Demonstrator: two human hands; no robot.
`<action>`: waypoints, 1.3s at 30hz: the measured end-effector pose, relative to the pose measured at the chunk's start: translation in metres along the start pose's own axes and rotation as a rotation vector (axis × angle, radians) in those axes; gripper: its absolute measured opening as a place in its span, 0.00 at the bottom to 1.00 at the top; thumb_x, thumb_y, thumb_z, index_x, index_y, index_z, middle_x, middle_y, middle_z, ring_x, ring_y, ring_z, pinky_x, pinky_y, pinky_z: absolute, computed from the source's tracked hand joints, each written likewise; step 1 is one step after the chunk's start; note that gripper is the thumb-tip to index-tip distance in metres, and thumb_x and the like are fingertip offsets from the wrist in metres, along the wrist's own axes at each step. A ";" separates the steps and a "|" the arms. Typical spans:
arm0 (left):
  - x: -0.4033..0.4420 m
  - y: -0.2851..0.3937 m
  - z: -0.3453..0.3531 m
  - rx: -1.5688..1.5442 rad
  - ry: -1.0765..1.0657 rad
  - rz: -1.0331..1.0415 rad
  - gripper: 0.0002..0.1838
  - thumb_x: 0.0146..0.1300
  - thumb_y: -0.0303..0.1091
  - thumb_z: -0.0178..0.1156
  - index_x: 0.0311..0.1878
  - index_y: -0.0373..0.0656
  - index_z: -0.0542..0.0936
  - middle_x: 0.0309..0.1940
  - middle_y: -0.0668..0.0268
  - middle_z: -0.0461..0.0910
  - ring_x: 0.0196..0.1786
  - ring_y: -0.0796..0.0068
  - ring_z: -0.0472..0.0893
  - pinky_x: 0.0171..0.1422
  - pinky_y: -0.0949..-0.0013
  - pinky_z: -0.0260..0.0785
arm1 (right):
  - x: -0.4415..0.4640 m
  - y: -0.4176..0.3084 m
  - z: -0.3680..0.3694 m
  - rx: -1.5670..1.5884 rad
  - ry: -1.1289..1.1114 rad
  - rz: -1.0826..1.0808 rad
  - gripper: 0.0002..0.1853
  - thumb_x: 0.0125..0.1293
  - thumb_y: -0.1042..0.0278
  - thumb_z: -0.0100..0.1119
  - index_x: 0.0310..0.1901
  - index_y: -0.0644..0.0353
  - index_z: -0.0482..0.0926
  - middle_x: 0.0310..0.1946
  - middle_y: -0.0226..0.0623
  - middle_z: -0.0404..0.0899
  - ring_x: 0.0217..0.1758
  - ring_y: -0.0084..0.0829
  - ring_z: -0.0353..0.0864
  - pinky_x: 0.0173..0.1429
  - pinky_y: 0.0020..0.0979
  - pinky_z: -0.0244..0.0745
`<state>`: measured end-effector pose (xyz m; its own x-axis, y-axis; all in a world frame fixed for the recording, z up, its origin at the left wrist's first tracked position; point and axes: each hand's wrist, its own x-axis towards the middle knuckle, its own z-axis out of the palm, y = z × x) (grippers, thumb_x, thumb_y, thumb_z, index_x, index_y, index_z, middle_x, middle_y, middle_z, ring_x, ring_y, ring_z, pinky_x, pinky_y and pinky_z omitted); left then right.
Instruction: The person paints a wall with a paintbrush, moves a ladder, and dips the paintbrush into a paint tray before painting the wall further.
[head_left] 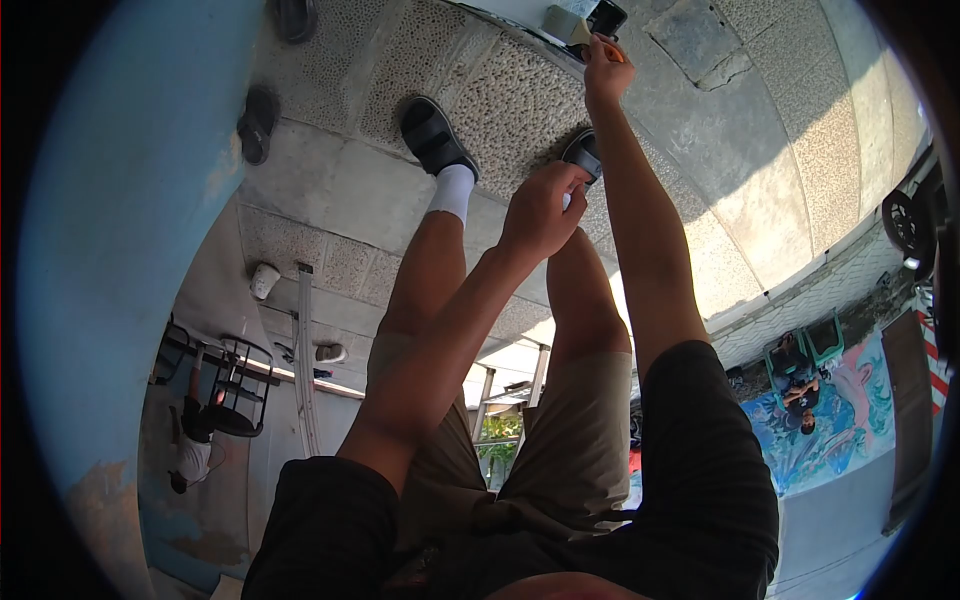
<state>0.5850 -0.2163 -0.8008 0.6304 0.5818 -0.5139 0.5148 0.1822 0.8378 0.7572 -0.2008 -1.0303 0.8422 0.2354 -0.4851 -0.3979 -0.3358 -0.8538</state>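
Observation:
My right hand (608, 72), at the upper right, grips a paintbrush by its orange handle (614, 52). The wide, pale head of the brush (566, 24) lies against the edge of a light blue surface (515, 12). Right by the brush is a small black object (606, 18), too small to make out. My left hand (545, 212) hangs over my right sandal (581, 153), its fingers loosely curled, with nothing visible in them.
My left sandal (436, 135) stands on pebbled paving (520, 100). Loose dark footwear (258, 122) lies beside a blue wall (130, 200). Behind me are a metal ladder (485, 400), a person near a black chair (235, 390), and a seated person (800, 395) by a painted mural (855, 425).

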 end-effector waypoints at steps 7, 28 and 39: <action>-0.002 0.001 -0.001 0.019 -0.006 0.003 0.09 0.67 0.25 0.61 0.50 0.38 0.81 0.39 0.58 0.84 0.41 0.63 0.86 0.45 0.63 0.77 | -0.013 -0.004 -0.009 0.178 0.155 0.127 0.09 0.69 0.73 0.67 0.45 0.70 0.87 0.39 0.42 0.87 0.40 0.31 0.88 0.45 0.30 0.88; -0.034 -0.003 -0.010 0.036 0.046 0.020 0.10 0.66 0.22 0.62 0.49 0.39 0.81 0.42 0.58 0.86 0.44 0.61 0.85 0.50 0.62 0.77 | -0.044 -0.103 -0.084 0.679 -0.148 0.411 0.17 0.73 0.70 0.65 0.58 0.67 0.76 0.56 0.50 0.81 0.58 0.46 0.86 0.62 0.39 0.86; -0.154 0.176 -0.110 0.164 0.047 0.278 0.06 0.70 0.22 0.57 0.47 0.38 0.81 0.44 0.56 0.84 0.49 0.55 0.86 0.54 0.59 0.77 | -0.152 -0.352 -0.170 1.252 -0.701 0.435 0.14 0.73 0.66 0.67 0.57 0.54 0.83 0.57 0.37 0.83 0.58 0.34 0.84 0.65 0.32 0.85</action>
<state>0.5146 -0.1867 -0.5543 0.7343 0.6282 -0.2572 0.4159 -0.1169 0.9019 0.8315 -0.2730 -0.6239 0.3830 0.8244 -0.4168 -0.9154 0.3992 -0.0517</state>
